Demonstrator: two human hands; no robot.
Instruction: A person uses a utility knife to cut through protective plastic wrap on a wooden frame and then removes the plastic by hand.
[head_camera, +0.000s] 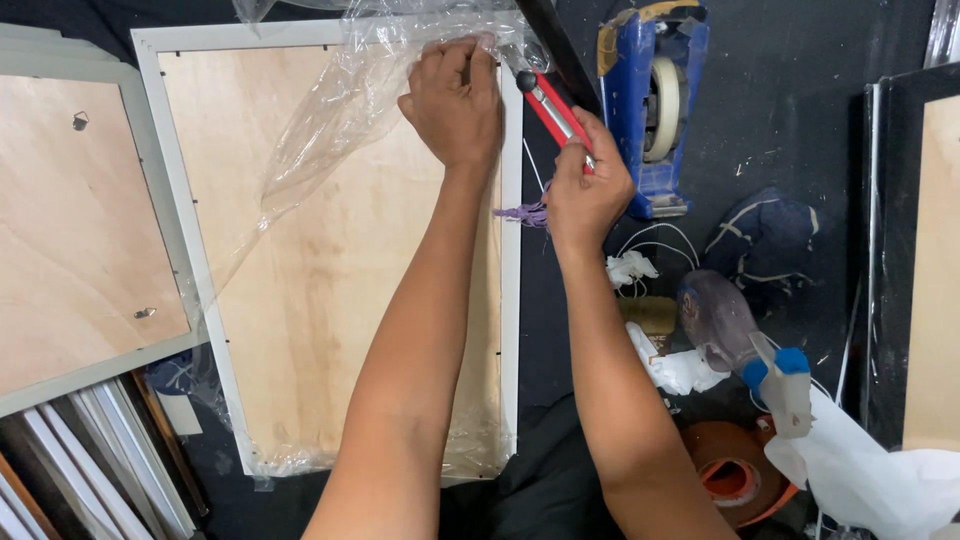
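Clear plastic wrap (330, 130) lies over the white picture frame (512, 300) on my worktop; my left hand (452, 105) pinches it at the frame's top edge, while my right hand (585, 185) is closed around a red utility knife (550, 108) just beside it.

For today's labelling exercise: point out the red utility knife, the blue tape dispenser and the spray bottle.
Red utility knife (553, 112), head view, on its red handle.
Blue tape dispenser (632, 110), head view, on its blue side wall.
Spray bottle (718, 322), head view, on its clear body.
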